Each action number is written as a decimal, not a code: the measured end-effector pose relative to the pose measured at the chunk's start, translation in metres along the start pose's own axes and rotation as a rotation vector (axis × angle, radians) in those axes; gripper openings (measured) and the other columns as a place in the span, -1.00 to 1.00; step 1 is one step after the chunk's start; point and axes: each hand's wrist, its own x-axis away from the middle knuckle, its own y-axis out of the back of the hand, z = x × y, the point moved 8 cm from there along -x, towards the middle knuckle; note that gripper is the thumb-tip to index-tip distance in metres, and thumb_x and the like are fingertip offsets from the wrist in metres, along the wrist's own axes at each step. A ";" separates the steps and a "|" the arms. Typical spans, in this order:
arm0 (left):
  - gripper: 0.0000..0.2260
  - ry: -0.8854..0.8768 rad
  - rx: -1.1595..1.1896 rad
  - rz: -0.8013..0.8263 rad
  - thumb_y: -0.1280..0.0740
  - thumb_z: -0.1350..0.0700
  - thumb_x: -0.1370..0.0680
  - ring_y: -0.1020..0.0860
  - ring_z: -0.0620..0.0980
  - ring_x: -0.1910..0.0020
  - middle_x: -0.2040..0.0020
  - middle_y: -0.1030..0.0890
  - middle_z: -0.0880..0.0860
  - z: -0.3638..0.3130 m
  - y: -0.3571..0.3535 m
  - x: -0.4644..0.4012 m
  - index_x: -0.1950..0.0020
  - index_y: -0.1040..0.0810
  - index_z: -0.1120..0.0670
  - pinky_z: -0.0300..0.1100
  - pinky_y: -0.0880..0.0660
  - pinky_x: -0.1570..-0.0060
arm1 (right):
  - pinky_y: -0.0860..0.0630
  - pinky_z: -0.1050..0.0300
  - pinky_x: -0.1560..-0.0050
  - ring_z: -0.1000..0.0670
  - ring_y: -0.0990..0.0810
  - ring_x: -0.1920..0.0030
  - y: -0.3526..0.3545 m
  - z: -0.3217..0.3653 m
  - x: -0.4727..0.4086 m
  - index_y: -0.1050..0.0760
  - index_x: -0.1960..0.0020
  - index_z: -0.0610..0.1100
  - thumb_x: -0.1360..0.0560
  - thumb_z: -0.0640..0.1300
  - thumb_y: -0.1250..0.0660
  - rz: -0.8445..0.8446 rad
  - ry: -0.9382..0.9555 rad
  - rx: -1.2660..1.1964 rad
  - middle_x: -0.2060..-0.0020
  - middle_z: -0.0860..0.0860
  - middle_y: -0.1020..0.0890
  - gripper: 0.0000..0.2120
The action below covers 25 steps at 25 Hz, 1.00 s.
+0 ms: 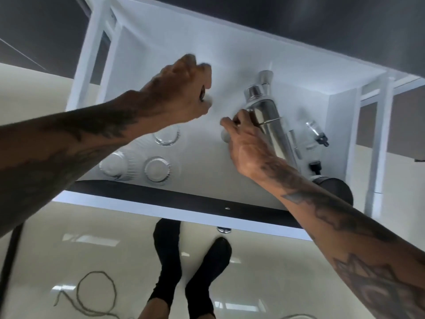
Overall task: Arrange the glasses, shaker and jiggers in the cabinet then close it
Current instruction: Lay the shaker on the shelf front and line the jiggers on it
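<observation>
I look down into a white cabinet [207, 49]. A steel shaker [272, 125] stands at the right of its shelf, with a steel jigger [265, 77] just behind it. Three ribbed clear glasses stand at the left: one [166, 137] further back, two [115, 168] [157, 169] near the front edge. My left hand [179, 93] is closed around a blurred pale glass-like object [208, 88] above the shelf. My right hand [248, 148] pinches a small pale object [225, 135] right beside the shaker, fingertips touching the shaker's side.
A small clear bottle with a dark cap [317, 132] lies at the far right of the shelf, and a black round object [338, 185] sits at the front right. White door frames [377, 143] stand open on both sides. Below are my black-socked feet [207, 272] and a cord [96, 293] on the glossy floor.
</observation>
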 end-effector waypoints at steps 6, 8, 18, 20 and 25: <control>-0.73 0.094 -0.074 0.205 -0.39 0.23 -0.43 -0.55 0.26 0.03 -0.03 -0.52 0.23 0.006 -0.046 -0.009 -0.12 -0.50 0.22 0.06 -0.54 0.06 | -0.51 0.00 0.03 -0.18 -0.51 -0.15 0.066 -0.019 0.026 -0.36 -0.38 0.04 -0.41 -0.09 -0.39 -0.382 -0.145 -0.073 -0.25 -0.12 -0.41 -0.45; -0.67 0.104 -0.087 0.226 -0.40 0.20 -0.44 -0.55 0.27 0.01 -0.05 -0.53 0.23 0.011 -0.046 -0.011 -0.17 -0.48 0.21 0.10 -0.54 0.02 | -0.44 -0.09 -0.12 -0.22 -0.44 -0.24 0.060 -0.052 0.042 -0.20 -0.48 0.02 -0.37 0.10 -0.44 -0.244 -0.332 -0.008 -0.31 -0.18 -0.37 -0.24; -0.58 0.166 -0.034 0.229 -0.39 0.01 -0.46 -0.51 0.07 -0.04 -0.18 -0.56 0.13 0.007 0.014 -0.016 -0.30 -0.52 0.06 -0.17 -0.38 0.04 | -0.52 -0.02 -0.03 -0.15 -0.47 -0.09 0.015 -0.093 0.055 -0.35 -0.23 -0.21 -0.23 0.03 -0.52 -0.141 -0.465 -0.406 -0.11 -0.14 -0.47 -0.31; -0.62 0.166 0.069 0.202 -0.35 0.04 -0.48 -0.52 -0.01 -0.05 -0.18 -0.59 0.07 -0.011 0.022 -0.020 -0.28 -0.54 0.05 -0.21 -0.39 0.03 | -0.54 -0.01 0.00 -0.14 -0.50 -0.04 0.022 -0.102 0.063 -0.40 -0.16 -0.20 -0.23 0.00 -0.52 -0.218 -0.498 -0.516 -0.04 -0.14 -0.52 -0.40; -0.61 0.162 0.506 0.087 -0.37 -0.15 -0.47 -0.64 -0.10 0.05 -0.04 -0.66 -0.06 -0.067 0.044 -0.014 -0.24 -0.56 -0.03 -0.17 -0.57 -0.02 | -0.46 0.50 0.07 0.22 -0.48 -0.04 0.070 -0.098 0.097 -0.32 -0.38 -0.10 -0.21 0.06 -0.58 -0.396 -0.294 -0.527 -0.19 0.07 -0.48 -0.16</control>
